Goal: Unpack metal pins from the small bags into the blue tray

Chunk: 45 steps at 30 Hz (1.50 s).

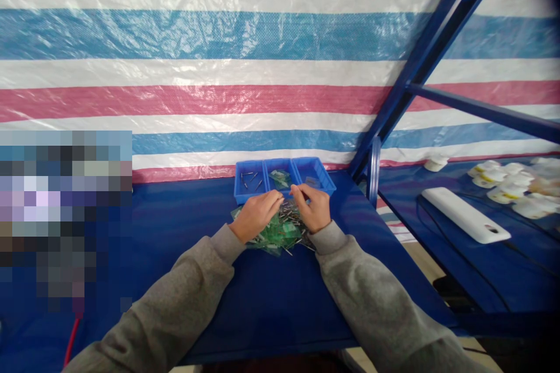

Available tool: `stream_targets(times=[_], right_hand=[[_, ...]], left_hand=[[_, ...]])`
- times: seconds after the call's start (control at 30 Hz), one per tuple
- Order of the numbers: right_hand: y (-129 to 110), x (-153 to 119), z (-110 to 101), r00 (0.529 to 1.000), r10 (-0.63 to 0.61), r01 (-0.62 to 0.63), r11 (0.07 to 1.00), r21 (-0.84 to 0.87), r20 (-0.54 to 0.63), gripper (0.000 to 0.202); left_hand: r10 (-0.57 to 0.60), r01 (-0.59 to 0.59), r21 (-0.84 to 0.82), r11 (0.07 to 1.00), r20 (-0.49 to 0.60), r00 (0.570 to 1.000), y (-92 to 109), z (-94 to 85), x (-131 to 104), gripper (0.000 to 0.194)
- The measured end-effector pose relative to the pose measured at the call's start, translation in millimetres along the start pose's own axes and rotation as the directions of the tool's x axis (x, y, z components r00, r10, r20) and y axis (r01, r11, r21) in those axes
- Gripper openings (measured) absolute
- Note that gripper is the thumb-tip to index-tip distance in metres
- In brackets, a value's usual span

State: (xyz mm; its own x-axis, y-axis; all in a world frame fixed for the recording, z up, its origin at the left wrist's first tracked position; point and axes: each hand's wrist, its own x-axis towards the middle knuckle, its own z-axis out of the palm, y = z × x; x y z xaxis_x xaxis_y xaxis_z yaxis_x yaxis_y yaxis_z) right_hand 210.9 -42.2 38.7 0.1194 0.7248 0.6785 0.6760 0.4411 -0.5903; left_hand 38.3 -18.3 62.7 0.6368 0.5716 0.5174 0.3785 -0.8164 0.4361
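Note:
Both hands are held close together over a heap on the blue table, just in front of a blue three-part tray (243, 198). Curled fingertips close my left hand (259, 213); whatever they may grip is too small to make out. My right hand (314, 208) is also closed in a pinch, and its contents cannot be seen clearly. Below them lie green see-through flat pieces (280, 234) mixed with thin metal pins (292, 211). Several metal pins (250, 178) lie in the tray's left compartment, greenish pieces (280, 178) in the middle one, clear pieces (311, 182) in the right.
A striped plastic sheet (219, 99) hangs behind the table (271, 303). A blue metal frame (420, 64) rises at the right. Beyond a gap, another table bears a white oblong device (466, 215), cables and several white round items (487, 173). The left side is pixelated.

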Motion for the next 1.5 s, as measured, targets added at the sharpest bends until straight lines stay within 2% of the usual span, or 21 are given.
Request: stream_targets(times=[0.2, 0.3, 0.43, 0.6, 0.77, 1.03, 1.17, 1.3, 1.37, 1.5], right_hand=[[-1.2, 0.1, -1.0, 0.999, -0.001, 0.002, 1.0, 0.002, -0.036, 0.036], [-0.9, -0.8, -0.7, 1.0, -0.005, 0.005, 1.0, 0.007, -0.021, 0.037], [-1.3, -1.2, -0.7, 1.0, 0.0, -0.001, 0.999, 0.032, 0.012, 0.033], [-2.2, -0.3, -0.6, 1.0, -0.004, 0.002, 0.998, 0.069, 0.019, 0.028], [-2.6, -1.5, 1.4, 0.993, -0.043, 0.032, 0.995, 0.098, 0.11, 0.025], [0.6, -3.3, 4.3, 0.988, -0.058, 0.047, 0.995, 0.083, 0.141, 0.024], [1.1, -3.1, 4.5, 0.993, -0.062, 0.053, 0.995, 0.084, 0.098, 0.025], [0.2, -3.0, 4.8, 0.995, -0.058, 0.051, 0.994, 0.096, 0.079, 0.026], [0.0, -2.9, 5.0, 0.995, -0.052, 0.043, 0.995, 0.094, 0.089, 0.026], [0.9, -1.9, 4.2, 0.997, -0.043, 0.039, 0.997, 0.074, 0.059, 0.028]], left_hand=[[-0.027, 0.009, -0.11, 0.994, -0.163, 0.986, -1.9, -1.6, 0.7, 0.02], [-0.11, 0.069, -0.189, 0.98, -0.214, 0.971, -3.5, -3.0, 1.6, 0.018], [-0.2, 0.149, -0.237, 0.96, -0.205, 0.958, -3.3, -5.1, 2.3, 0.022], [-0.193, 0.129, -0.262, 0.956, -0.236, 0.953, -9.0, -5.8, 2.8, 0.023], [-0.193, 0.126, -0.255, 0.959, -0.257, 0.947, -14.2, -2.3, 3.1, 0.021], [-0.209, 0.162, -0.241, 0.957, -0.181, 0.961, -8.9, -4.0, 3.0, 0.023], [-0.239, 0.155, -0.337, 0.929, -0.222, 0.945, -7.1, -2.4, 3.2, 0.023], [-0.304, 0.173, -0.469, 0.866, -0.219, 0.927, -6.4, 0.3, 4.2, 0.024], [-0.286, 0.159, -0.449, 0.879, -0.23, 0.93, -5.3, -0.9, 4.7, 0.022], [-0.174, 0.086, -0.347, 0.934, -0.228, 0.958, -3.4, -5.6, 4.5, 0.014]])
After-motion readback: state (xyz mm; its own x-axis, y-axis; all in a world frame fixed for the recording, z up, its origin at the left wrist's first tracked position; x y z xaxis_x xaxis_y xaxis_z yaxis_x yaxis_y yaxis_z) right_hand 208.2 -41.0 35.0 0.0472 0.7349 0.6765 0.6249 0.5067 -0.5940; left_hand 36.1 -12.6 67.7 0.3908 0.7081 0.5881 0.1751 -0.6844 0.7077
